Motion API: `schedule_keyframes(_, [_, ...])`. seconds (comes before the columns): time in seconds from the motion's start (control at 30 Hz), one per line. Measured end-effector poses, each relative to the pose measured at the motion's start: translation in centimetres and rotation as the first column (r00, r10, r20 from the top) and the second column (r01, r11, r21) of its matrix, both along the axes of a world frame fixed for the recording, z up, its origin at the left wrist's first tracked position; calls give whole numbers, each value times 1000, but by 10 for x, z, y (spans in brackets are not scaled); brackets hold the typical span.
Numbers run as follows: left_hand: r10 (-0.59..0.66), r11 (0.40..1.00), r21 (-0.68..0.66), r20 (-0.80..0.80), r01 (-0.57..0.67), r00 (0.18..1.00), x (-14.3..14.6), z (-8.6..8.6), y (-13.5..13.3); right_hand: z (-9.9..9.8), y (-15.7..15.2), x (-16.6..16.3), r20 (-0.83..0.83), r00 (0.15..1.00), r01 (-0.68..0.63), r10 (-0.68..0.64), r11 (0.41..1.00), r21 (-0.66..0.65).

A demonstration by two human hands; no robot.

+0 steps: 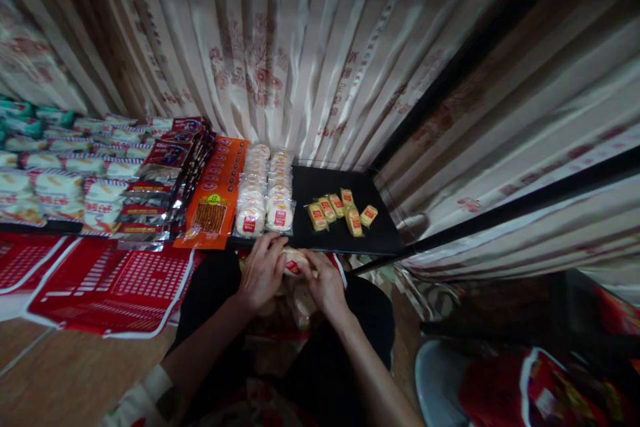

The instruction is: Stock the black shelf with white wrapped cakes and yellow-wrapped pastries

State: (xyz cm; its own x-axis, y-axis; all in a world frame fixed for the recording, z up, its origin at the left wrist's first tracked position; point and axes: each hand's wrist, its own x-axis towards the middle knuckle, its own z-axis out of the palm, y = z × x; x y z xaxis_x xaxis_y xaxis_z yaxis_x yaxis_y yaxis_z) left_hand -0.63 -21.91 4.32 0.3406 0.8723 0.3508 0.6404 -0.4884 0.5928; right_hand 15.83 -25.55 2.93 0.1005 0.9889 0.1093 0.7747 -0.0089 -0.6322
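Between my two hands is a round wrapped snack with a red label, held just in front of the black shelf's edge. My left hand closes on its left side, and my right hand grips it from the right. Below the hands, more pale wrapped packs show dimly between my knees. On the shelf, two rows of round white wrapped snacks stand beyond my left hand. Several small yellow packets lie loosely farther right.
An orange snack bag, dark foil packets and white bags fill the shelf's left side. Red baskets sit below. A black post and rail stand at right, before a pleated curtain.
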Motion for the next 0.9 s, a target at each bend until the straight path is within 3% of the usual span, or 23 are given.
schedule_keyframes(0.07, [82, 996, 17, 51, -83, 995, -1, -2, 0, -5, 11, 0, -169, 980, 103, -109, 994, -40])
schedule_keyframes(0.2, [28, 999, -29, 48, -27, 998, 0, -16, -2, -16, 36, -1, -447, 873, 168, -193, 981, -95])
schedule_keyframes(0.3, [30, 998, -61, 5, -30, 1000, 3, -29, -3, -17, 53, -5, -527, 824, 179, -206, 979, -102])
schedule_keyframes(0.47, [52, 995, -81, -103, -60, 993, 6, -39, 4, -12, 68, -12, -372, 899, 187, -230, 971, -147])
schedule_keyframes(0.7, [71, 995, -51, -181, -82, 981, 11, -45, 10, -9, 72, -19, 56, 975, 216, -213, 974, -61])
schedule_keyframes(0.9, [66, 996, -37, -225, -76, 972, 14, -48, 14, -18, 77, -20, 56, 981, 186, -185, 982, -19])
